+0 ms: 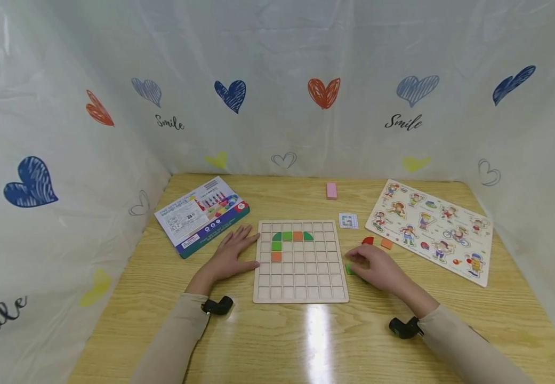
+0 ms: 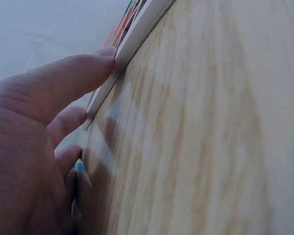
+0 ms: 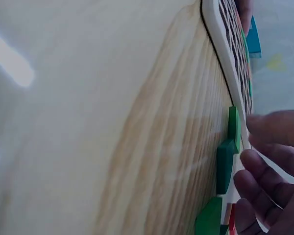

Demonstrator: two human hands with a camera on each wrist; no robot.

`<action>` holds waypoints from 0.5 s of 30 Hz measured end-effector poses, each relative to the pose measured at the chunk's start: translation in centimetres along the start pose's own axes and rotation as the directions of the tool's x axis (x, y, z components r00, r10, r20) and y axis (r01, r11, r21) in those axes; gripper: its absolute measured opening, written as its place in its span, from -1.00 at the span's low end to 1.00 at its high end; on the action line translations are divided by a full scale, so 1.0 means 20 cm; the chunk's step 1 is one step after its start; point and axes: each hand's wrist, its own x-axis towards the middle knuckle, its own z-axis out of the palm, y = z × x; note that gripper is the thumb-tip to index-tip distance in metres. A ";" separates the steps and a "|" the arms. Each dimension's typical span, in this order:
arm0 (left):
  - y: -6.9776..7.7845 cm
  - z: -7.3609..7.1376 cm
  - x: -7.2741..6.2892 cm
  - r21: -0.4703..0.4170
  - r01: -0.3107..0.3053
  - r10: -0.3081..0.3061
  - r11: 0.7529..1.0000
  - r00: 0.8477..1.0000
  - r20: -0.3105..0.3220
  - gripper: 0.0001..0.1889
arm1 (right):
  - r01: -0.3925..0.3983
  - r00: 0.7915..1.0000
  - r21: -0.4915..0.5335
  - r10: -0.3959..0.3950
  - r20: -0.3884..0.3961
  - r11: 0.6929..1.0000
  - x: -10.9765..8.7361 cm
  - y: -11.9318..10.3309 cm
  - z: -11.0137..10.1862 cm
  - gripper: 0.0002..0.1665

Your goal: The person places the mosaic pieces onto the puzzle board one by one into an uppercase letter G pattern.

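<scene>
The left hand (image 1: 228,257) lies spread, released, thumb at the nine-o'clock edge of the grid board (image 1: 300,266). The squarish board faces twelve, no long axis evident; its placed tiles (image 1: 287,236) run nine to three, with a leg toward six. At its three o'clock, the right hand (image 1: 378,268), loosely curled, visibly gripping nothing, hovers by a green tile (image 1: 350,269); tile-picking seems underway, next likely needing a pinch.

White sheet (image 1: 277,48): we read "Smile" in black script three times, twice across back, once at lower left. Box (image 1: 202,213) on counter (image 1: 277,341): we see printed lines, too small to read. Picture board (image 1: 436,234): tiny captions, likewise illegible to us.
</scene>
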 end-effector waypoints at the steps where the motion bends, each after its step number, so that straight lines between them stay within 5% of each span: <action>1: 0.00 0.00 0.00 0.000 0.001 -0.001 1.000 1.000 0.001 -0.12 | -0.003 1.000 -0.012 0.003 0.009 1.000 -0.01 0.01 0.00 -0.68; 15: -0.01 0.00 0.00 -0.018 -0.003 0.003 1.000 1.000 -0.003 -0.12 | -0.034 0.999 -0.003 0.034 -0.005 0.999 -0.03 0.02 0.00 -0.86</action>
